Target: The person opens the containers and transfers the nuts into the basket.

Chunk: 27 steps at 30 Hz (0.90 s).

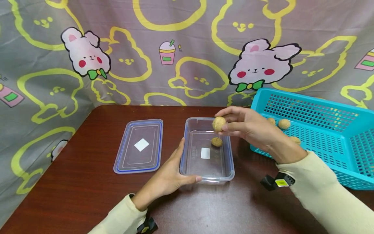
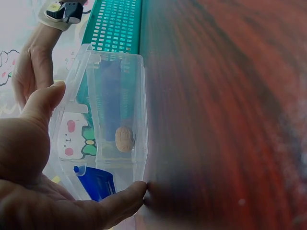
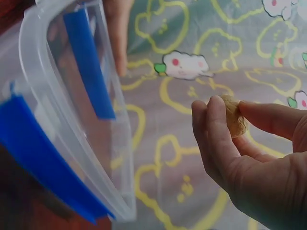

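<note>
A clear plastic food container (image 1: pixel 210 169) stands without its lid on the brown table, a single walnut (image 1: pixel 217 142) lying inside it. My left hand (image 1: pixel 170 174) rests against its near left corner, fingers straight along the left side and thumb stretched along the near rim. Over the container's right side, my right hand (image 1: pixel 245 126) pinches a second walnut (image 1: pixel 219 124) between thumb and fingertips. The right wrist view shows this walnut (image 3: pixel 235 116) held above the rim level, beside the container wall with its blue clips (image 3: pixel 88 62).
A clear lid (image 1: pixel 138 146) with a blue seal and white label lies flat to the left. At the right, a turquoise perforated basket (image 1: pixel 309 162) holds several walnuts (image 1: pixel 284 123). A cartoon-patterned curtain (image 1: pixel 187 42) hangs behind the table.
</note>
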Each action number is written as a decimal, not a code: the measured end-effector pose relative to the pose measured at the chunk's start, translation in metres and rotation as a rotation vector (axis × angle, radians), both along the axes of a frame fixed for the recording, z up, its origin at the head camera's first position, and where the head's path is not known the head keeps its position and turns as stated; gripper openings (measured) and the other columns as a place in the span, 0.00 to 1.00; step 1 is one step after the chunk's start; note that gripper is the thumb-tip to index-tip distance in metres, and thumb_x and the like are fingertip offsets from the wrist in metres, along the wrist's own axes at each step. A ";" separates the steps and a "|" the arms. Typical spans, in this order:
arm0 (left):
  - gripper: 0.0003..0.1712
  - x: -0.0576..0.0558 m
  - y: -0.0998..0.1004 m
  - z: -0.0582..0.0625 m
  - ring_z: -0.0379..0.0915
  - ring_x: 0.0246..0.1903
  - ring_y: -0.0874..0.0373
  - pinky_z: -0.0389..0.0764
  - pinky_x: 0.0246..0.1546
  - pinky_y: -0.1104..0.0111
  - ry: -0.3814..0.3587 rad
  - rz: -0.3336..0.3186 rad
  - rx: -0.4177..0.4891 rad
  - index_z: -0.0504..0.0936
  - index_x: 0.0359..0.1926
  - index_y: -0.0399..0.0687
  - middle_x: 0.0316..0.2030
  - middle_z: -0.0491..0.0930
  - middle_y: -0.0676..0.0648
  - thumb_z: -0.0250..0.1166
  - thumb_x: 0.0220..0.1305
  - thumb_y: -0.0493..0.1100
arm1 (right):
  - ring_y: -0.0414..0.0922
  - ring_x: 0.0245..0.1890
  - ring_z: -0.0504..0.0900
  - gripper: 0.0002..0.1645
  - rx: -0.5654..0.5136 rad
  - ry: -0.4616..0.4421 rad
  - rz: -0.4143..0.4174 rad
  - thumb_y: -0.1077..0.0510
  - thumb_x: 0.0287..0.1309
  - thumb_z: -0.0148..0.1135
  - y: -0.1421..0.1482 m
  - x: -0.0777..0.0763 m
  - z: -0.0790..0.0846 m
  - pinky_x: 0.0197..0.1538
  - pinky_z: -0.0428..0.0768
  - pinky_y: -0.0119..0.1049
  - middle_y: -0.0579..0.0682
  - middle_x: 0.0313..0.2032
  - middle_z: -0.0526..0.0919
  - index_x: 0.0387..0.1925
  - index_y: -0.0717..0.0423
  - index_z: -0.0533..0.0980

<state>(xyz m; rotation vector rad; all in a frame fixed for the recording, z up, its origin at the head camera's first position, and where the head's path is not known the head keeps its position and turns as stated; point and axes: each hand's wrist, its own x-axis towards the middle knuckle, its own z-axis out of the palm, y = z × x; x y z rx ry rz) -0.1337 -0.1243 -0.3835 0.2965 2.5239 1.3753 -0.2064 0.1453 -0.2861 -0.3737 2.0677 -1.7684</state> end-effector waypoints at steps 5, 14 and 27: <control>0.78 0.000 0.000 0.001 0.45 0.82 0.46 0.53 0.80 0.46 -0.001 0.005 -0.005 0.35 0.85 0.56 0.85 0.43 0.43 0.85 0.50 0.53 | 0.48 0.52 0.87 0.24 -0.030 -0.029 -0.036 0.62 0.71 0.65 0.033 -0.003 0.010 0.56 0.87 0.36 0.49 0.54 0.86 0.65 0.60 0.71; 0.78 0.000 0.001 0.001 0.46 0.81 0.46 0.53 0.80 0.46 -0.009 0.020 0.001 0.36 0.86 0.56 0.84 0.45 0.42 0.85 0.50 0.52 | 0.52 0.55 0.88 0.21 -0.197 0.000 0.046 0.71 0.75 0.52 0.093 -0.016 0.015 0.57 0.86 0.37 0.53 0.57 0.86 0.64 0.55 0.75; 0.77 0.001 0.002 0.001 0.42 0.83 0.46 0.51 0.81 0.44 -0.023 0.012 -0.006 0.36 0.86 0.59 0.85 0.42 0.44 0.84 0.51 0.55 | 0.50 0.55 0.88 0.26 -0.257 0.020 0.049 0.75 0.76 0.44 0.174 -0.037 0.016 0.54 0.88 0.39 0.52 0.59 0.86 0.65 0.58 0.77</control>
